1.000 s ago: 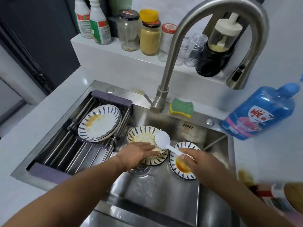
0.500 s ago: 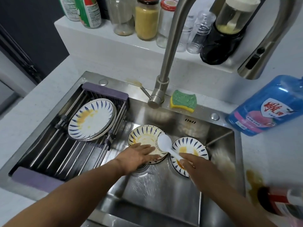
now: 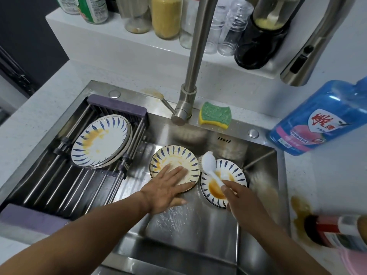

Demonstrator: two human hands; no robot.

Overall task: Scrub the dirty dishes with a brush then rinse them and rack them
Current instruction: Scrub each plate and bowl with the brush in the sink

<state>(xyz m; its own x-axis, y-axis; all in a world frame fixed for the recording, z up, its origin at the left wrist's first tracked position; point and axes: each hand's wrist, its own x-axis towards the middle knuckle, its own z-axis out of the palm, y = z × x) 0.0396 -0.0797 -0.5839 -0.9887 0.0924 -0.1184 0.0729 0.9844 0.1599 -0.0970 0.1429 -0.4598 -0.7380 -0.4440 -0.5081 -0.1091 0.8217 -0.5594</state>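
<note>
Two dirty blue-patterned plates lie in the steel sink (image 3: 198, 235). My left hand (image 3: 168, 187) lies flat with straight fingers on the left plate (image 3: 174, 157), which is smeared yellow. My right hand (image 3: 240, 197) grips the handle of a white dish brush (image 3: 209, 164); its head sits between the two plates, over the rim of the right plate (image 3: 228, 175), which holds an orange-brown stain. A stack of larger stained plates (image 3: 101, 139) rests on the roll-up rack (image 3: 65, 175) over the sink's left half.
The tall faucet (image 3: 196, 56) rises behind the sink, its spray head (image 3: 303, 62) at the upper right. A green-yellow sponge (image 3: 215, 115) lies on the sink ledge. A blue detergent bottle (image 3: 321, 120) stands on the right counter, a red-labelled bottle (image 3: 337, 231) nearer. Jars line the back shelf.
My left hand has slid further onto the left plate and flattened. The brush head has shifted slightly right, off the left plate. The camera has moved closer and lower.
</note>
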